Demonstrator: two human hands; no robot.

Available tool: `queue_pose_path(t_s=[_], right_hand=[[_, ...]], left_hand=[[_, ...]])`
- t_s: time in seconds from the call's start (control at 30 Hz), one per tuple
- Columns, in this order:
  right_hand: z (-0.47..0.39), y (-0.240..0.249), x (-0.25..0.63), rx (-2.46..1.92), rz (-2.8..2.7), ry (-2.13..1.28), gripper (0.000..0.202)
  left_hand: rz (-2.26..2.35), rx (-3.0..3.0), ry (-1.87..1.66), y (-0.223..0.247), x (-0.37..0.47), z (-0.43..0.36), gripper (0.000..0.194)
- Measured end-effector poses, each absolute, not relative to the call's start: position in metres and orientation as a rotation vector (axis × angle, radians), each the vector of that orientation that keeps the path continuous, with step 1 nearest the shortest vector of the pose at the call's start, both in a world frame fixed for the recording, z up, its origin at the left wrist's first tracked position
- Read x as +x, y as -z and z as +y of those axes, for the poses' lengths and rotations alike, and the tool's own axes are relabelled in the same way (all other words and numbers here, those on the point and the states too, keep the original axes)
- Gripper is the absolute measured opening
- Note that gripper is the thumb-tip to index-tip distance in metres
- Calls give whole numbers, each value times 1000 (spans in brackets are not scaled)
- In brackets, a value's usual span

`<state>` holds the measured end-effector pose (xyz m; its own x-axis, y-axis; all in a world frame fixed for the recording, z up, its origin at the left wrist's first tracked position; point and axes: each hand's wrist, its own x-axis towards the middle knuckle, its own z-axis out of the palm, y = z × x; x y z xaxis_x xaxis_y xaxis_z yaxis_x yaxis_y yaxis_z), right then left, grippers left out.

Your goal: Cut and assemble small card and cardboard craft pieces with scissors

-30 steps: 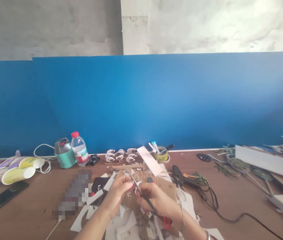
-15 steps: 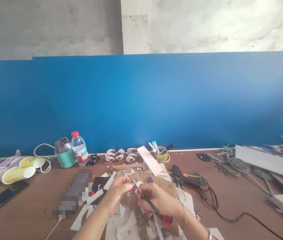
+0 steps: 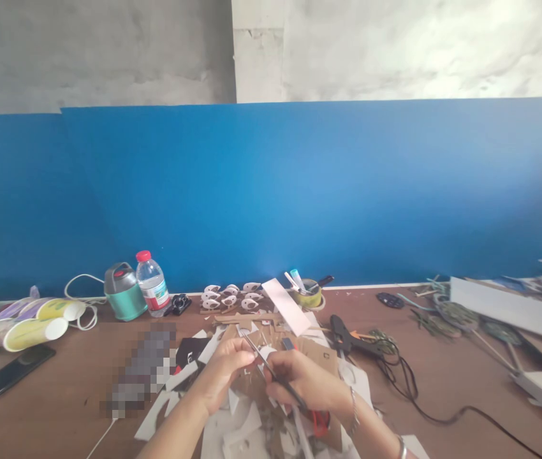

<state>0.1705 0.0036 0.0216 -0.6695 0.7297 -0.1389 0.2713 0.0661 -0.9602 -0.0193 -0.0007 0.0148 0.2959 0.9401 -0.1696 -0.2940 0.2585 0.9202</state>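
Near the front middle of the table, my right hand (image 3: 302, 380) is closed around scissors (image 3: 281, 381) with dark handles. Their thin blades point up and left, past the fingertips of my left hand (image 3: 227, 366). The left thumb and fingers are pinched together beside the blades; whatever small piece they grip is hidden. Beneath both hands lies a heap of cut white paper scraps (image 3: 245, 428) and brown cardboard (image 3: 319, 357). A red-handled tool (image 3: 319, 422) shows partly below my right wrist.
White cut-outs with dark spots (image 3: 229, 301) stand in rows at the back, left of a tape roll holding pens (image 3: 310, 297). A glue gun (image 3: 347, 336) with its cord lies right. A water bottle (image 3: 153, 287), teal container (image 3: 126, 299), paper cups (image 3: 36, 333) and phone (image 3: 13, 377) are left.
The scissors' handle end and my right hand have shifted very slightly down and right. My left hand stays in its pinch at nearly the same spot.
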Motion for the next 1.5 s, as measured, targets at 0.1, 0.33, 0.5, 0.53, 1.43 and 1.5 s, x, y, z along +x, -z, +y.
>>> queue_pose_path(t_s=[0.1,0.33,0.5,0.53,1.43,1.5], right_hand=[[4,-21,171,-1011,-2007,-1568,6],[3,-20,175,-1059,-2053,-1441,6],[6,-15,172,-1077,-1902,-1335,7],[7,-14,171,-1070,-1858,-1287,9],[1,-18,164,-1186,-2076,-716,25],[2,-18,165,-1198,-2059,-712,25]], left_hand=[[887,914,-1003,-14,-19,0,14],[912,914,-1010,-16,-18,0,16],[1001,967,-989,-21,-16,-2,18],[1028,982,-984,-22,-15,-3,17],[1024,1039,-977,-1,-9,2,28],[1063,1072,-1014,1,-10,3,29]])
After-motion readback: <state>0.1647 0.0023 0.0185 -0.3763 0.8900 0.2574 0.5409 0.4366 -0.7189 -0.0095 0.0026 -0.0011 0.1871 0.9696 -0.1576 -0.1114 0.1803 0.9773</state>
